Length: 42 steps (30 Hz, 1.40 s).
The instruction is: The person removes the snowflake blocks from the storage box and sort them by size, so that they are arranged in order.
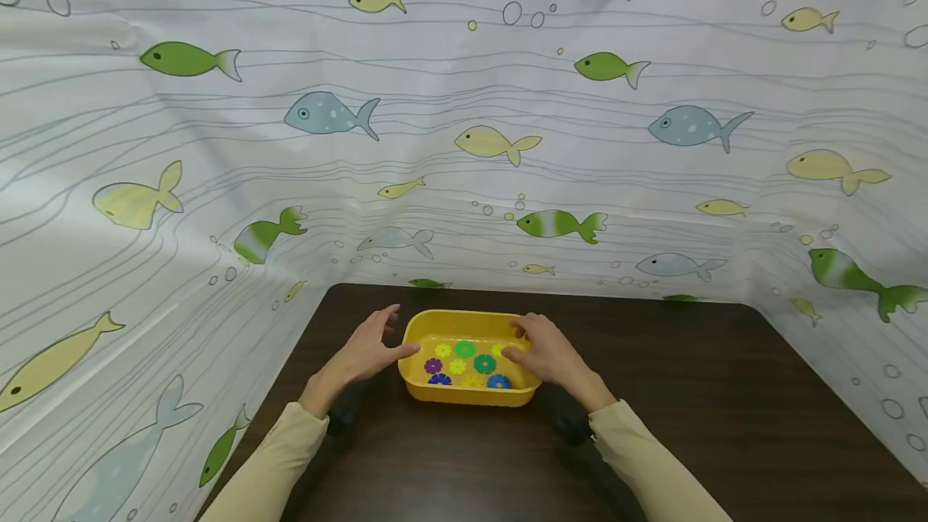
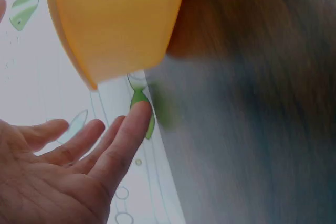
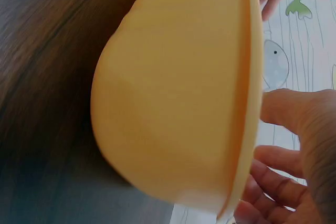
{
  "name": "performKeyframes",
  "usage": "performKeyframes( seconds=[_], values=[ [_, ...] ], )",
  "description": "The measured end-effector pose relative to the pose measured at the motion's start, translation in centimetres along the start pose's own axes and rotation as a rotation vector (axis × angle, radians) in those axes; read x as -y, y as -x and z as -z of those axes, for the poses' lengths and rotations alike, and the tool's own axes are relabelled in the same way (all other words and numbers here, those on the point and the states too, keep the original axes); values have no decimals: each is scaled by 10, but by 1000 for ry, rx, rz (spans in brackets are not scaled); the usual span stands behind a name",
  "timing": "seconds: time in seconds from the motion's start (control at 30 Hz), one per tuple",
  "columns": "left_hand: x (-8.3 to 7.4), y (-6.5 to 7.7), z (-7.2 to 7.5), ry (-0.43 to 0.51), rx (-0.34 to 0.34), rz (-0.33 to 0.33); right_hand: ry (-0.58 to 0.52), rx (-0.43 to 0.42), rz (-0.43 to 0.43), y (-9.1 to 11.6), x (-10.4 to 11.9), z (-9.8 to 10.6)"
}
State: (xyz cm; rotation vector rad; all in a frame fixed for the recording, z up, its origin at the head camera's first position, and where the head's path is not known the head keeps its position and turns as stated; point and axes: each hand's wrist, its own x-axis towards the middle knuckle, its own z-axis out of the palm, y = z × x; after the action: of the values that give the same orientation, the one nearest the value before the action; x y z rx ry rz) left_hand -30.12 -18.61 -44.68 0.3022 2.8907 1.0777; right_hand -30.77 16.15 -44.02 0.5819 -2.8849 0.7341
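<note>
A yellow plastic tub (image 1: 467, 397) stands on the dark table. Inside lie several small notched plastic discs: a green disc (image 1: 465, 349), a teal disc (image 1: 485, 363), a purple disc (image 1: 432, 366), a blue disc (image 1: 499, 381) and yellow ones (image 1: 457, 366). My left hand (image 1: 366, 353) is at the tub's left end, fingers spread; the left wrist view shows this hand (image 2: 73, 177) apart from the tub wall (image 2: 115, 19). Over the right end hovers my right hand (image 1: 547, 349), fingers loosely bent. In the right wrist view, the rim partly hides its fingertips, so contact is unclear.
Dark wood-grain tabletop (image 1: 652, 409) surrounds the tub on all sides. A white fish-print sheet (image 1: 449, 208) rises behind the table and along its left and right sides.
</note>
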Motion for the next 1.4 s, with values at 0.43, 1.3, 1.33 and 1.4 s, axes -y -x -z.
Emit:
performKeyframes(
  seconds=[0.43, 1.3, 1.33, 1.4],
  values=[
    [-8, 4, -20, 38, 80, -14, 8, 215, 73, -17, 19, -24],
    [-1, -2, -29, 82, 117, -127, 74, 274, 4, -33, 25, -41],
    [-1, -2, -29, 88, 118, -125, 78, 270, 2, -33, 25, -42],
    [0, -2, -31, 90, 117, -127, 84, 262, -3, -33, 25, -42]
  ],
)
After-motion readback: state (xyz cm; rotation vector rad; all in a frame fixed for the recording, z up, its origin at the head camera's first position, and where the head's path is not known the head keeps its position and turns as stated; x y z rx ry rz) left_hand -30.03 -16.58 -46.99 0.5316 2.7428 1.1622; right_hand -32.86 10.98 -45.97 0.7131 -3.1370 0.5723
